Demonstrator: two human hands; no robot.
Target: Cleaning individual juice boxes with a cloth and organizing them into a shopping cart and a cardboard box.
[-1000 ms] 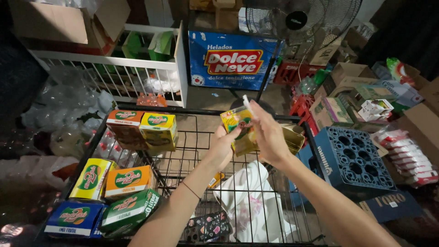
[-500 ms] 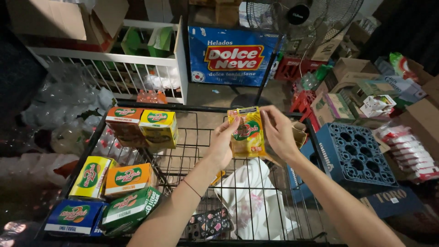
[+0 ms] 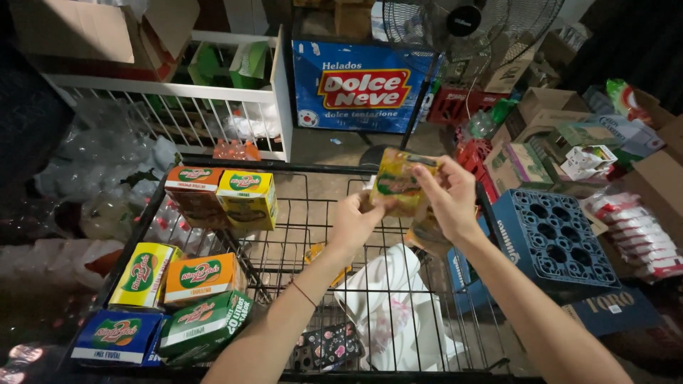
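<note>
A yellow packet with a green and red label (image 3: 395, 181) is held up over a black wire cart (image 3: 306, 213). My left hand (image 3: 356, 222) grips its lower left edge and my right hand (image 3: 449, 195) pinches its upper right corner. Under my right hand hangs a brownish wrapper (image 3: 425, 233). At the cart's far left stand an orange box (image 3: 192, 186) and a yellow box (image 3: 247, 198). Nearer me lie a yellow box (image 3: 144, 274), an orange box (image 3: 200, 276), a green box (image 3: 205, 326) and a blue box (image 3: 114, 336).
A white plastic bag (image 3: 398, 313) and a dark patterned pouch (image 3: 327, 346) lie in the cart near me. A blue crate (image 3: 555, 245) stands to the right, cardboard boxes (image 3: 569, 135) behind it. A white rack (image 3: 178, 107), a blue sign (image 3: 359, 89) and a fan (image 3: 462, 28) are beyond.
The packet has been turned from edge-on to face me and lifted slightly to the right. Both hands stayed on it above the cart.
</note>
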